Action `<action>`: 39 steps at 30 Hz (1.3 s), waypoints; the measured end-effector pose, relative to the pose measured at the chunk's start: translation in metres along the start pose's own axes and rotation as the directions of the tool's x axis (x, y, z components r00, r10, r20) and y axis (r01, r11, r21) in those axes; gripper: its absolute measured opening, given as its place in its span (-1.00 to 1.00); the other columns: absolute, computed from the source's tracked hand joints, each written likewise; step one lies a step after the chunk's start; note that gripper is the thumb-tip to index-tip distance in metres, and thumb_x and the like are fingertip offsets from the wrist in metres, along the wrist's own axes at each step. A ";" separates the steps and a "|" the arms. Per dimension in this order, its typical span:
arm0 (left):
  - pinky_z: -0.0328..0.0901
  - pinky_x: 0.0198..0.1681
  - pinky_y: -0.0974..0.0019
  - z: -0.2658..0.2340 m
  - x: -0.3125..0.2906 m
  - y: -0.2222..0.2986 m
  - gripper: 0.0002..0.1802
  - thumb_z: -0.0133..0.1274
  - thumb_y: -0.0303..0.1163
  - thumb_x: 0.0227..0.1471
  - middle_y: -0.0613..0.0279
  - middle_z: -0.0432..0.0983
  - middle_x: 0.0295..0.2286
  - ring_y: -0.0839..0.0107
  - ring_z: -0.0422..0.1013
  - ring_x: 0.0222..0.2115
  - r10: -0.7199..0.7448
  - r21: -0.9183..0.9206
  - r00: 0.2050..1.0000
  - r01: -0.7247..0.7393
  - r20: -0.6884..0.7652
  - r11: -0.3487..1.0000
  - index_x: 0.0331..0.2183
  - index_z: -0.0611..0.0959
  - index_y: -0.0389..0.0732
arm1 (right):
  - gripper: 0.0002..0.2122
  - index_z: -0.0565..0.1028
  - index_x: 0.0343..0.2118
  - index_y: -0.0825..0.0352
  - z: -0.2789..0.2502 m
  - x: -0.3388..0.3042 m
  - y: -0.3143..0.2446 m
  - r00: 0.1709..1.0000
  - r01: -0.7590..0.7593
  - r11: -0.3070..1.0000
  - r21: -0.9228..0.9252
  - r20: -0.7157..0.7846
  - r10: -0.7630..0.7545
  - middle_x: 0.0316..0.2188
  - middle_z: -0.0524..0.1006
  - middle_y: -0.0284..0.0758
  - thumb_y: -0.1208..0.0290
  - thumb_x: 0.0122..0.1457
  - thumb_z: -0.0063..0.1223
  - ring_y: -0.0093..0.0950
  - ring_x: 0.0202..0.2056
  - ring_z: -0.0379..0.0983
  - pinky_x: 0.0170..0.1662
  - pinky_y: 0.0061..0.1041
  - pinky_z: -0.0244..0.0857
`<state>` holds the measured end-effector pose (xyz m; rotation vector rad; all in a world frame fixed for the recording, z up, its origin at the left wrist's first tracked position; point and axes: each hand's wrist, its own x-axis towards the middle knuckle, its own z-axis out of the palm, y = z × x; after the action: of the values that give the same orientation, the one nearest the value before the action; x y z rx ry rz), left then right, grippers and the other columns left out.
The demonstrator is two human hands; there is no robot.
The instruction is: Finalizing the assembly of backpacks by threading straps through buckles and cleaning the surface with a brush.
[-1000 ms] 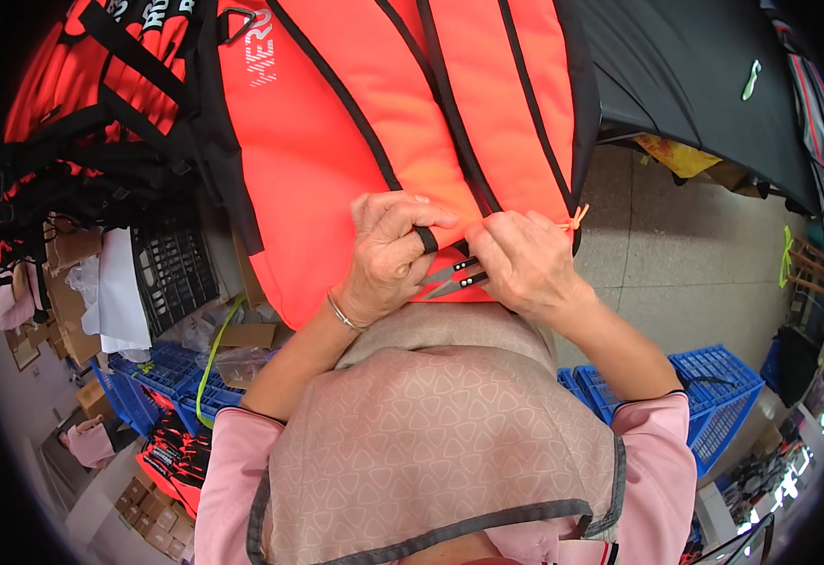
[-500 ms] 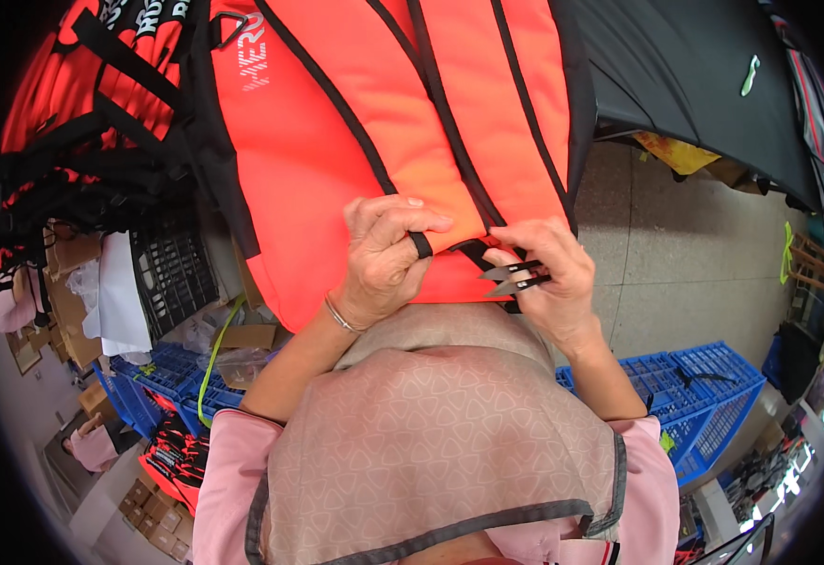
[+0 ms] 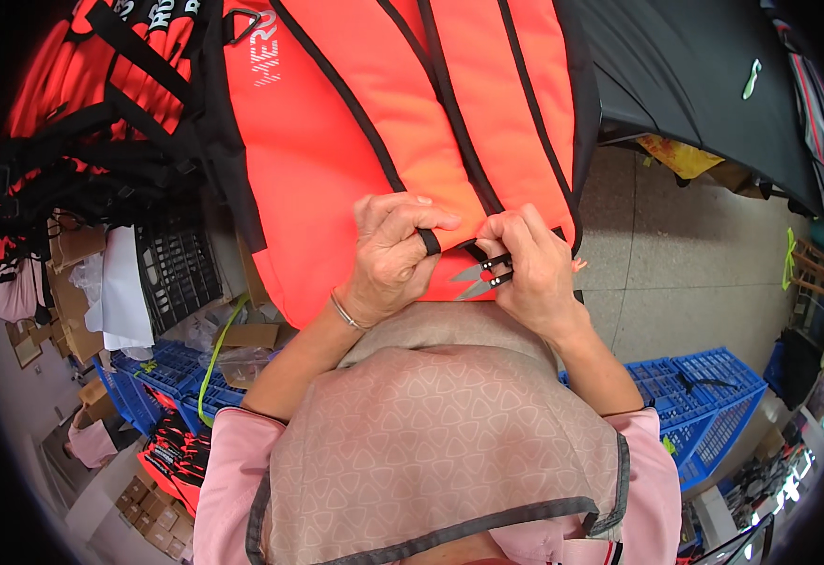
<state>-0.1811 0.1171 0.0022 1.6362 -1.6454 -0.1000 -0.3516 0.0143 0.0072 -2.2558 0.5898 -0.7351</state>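
A bright orange-red backpack with black edging lies in front of me, its padded shoulder straps running toward me. My left hand is closed on the near end of the left strap, beside a short black webbing piece. Close by on the right, my right hand holds small thread snips with black handles. Their blades are apart and point left, over the bag's lower edge. The right thumb and fingertips also pinch at the strap end; what lies between them is hidden.
More orange and black bags are piled at the far left. Blue plastic crates stand at the near right, others at the left. A dark-covered table is at the far right. Cardboard and a black crate sit on the left.
My right hand has moved slightly left and closed up at the strap end, and the snips have shifted left with it. The backpack and my left hand have shifted slightly right.
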 end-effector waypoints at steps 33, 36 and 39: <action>0.25 -0.18 0.26 0.005 -0.004 -0.003 -0.70 0.20 -0.60 -0.35 0.42 0.56 -0.27 0.31 0.37 -0.26 0.019 0.061 1.000 -0.019 -0.003 0.998 -0.39 0.70 -0.18 | -0.82 0.53 -0.41 0.35 0.008 0.001 -0.010 0.983 -0.110 0.991 -0.071 -0.157 0.098 -0.54 0.46 -0.31 0.66 -0.13 0.22 -0.38 -0.56 0.49 -0.52 -0.44 0.36; 0.22 -0.22 0.26 0.006 -0.005 -0.006 -0.74 0.19 -0.58 -0.32 0.41 0.56 -0.27 0.35 0.37 -0.27 0.061 0.075 0.998 -0.061 0.001 0.995 -0.41 0.68 -0.18 | -0.82 0.53 -0.43 0.33 -0.001 0.004 -0.009 0.979 -0.179 0.983 -0.030 -0.099 0.176 -0.56 0.45 -0.33 0.65 -0.15 0.23 -0.40 -0.58 0.48 -0.53 -0.44 0.35; 0.20 -0.25 0.26 0.007 -0.007 -0.006 -0.81 0.18 -0.57 -0.35 0.42 0.56 -0.25 0.36 0.37 -0.27 0.098 0.088 0.995 -0.097 -0.003 0.991 -0.50 0.61 -0.17 | -0.82 0.54 -0.46 0.30 -0.004 0.008 -0.010 0.981 -0.184 0.982 -0.031 -0.064 0.182 -0.57 0.44 -0.35 0.63 -0.18 0.25 -0.42 -0.62 0.47 -0.56 -0.45 0.34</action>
<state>-0.1813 0.1191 -0.0096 1.6153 -1.7425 0.0279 -0.3461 0.0145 0.0190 -2.1829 0.8343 -0.7078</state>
